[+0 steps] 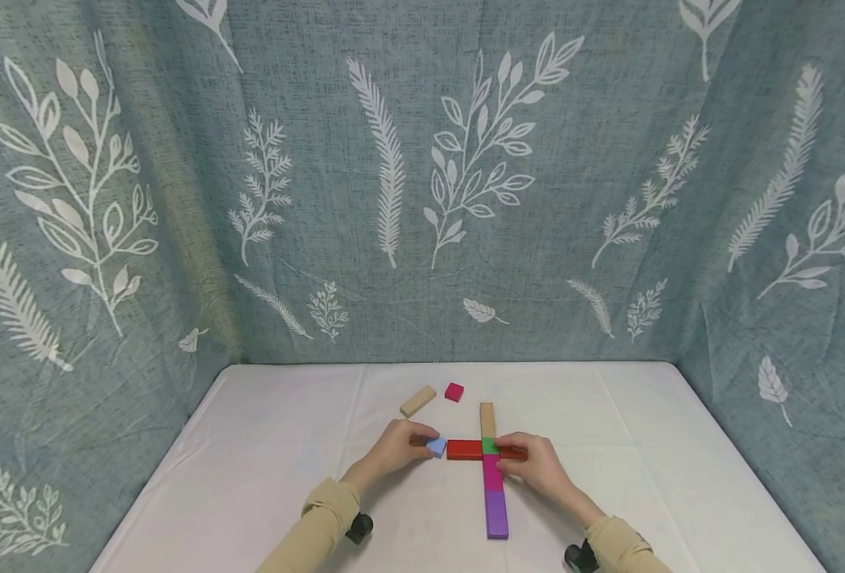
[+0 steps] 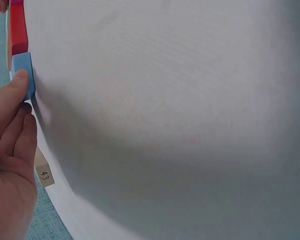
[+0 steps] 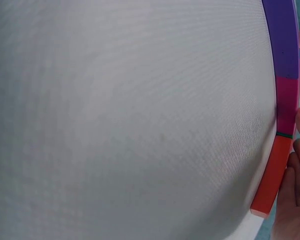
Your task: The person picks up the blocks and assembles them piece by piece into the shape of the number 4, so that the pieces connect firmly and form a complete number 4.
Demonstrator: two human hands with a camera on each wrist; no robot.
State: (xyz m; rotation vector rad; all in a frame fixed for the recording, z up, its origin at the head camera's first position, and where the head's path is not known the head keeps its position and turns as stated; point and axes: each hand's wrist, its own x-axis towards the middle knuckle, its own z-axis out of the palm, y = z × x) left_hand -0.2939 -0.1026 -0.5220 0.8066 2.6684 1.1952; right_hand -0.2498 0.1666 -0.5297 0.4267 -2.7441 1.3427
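My left hand (image 1: pixel 399 443) pinches a light blue block (image 2: pixel 23 75) between thumb and fingers, beside the left end of a red block (image 1: pixel 464 450). That red block forms the left arm of a flat cross of blocks. My right hand (image 1: pixel 539 465) lies over the right arm, another red block (image 3: pixel 272 175) partly hidden by the fingers. Its index fingertip touches the green block (image 1: pixel 490 446) at the centre, and its thumb tip is at the right edge of the magenta block (image 1: pixel 492 473). A purple block (image 1: pixel 496 514) extends the cross towards me; a plain wooden block (image 1: pixel 487 419) forms the far arm.
Behind my left hand lies a loose wooden block (image 1: pixel 418 402), its end marked 43 in the left wrist view. A small crimson block (image 1: pixel 454 391) lies right of it. White cloth (image 1: pixel 286 454) covers the table, with a patterned green-blue curtain (image 1: pixel 408 302) around it.
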